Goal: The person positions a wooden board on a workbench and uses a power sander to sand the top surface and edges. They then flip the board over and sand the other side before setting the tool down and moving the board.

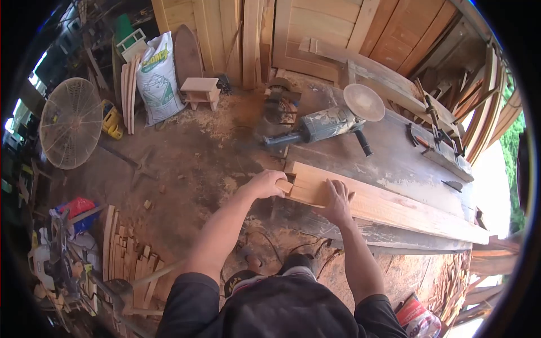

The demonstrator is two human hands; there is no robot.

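Note:
A long pale wooden plank (406, 207) lies along the near edge of the workbench. At its left end is a shorter wooden board (310, 190). My right hand (339, 204) grips this board, fingers over its top and thumb at the near edge. Just past the board's left end, my left hand (267, 185) pinches a small wooden block (284, 186) between thumb and fingers. The block sits right at the board's end, beside a dark notch. Behind the plank, an angle grinder (327, 125) with a round pale disc (364, 102) rests on the bench.
The workbench (389, 152) carries pliers (416, 137) and clamps on its far right. A pedestal fan (71, 124), a white sack (159, 79) and a small wooden stool (200, 91) stand left. Wood strips (132, 259) lie on the sawdust-covered floor; doors lean behind.

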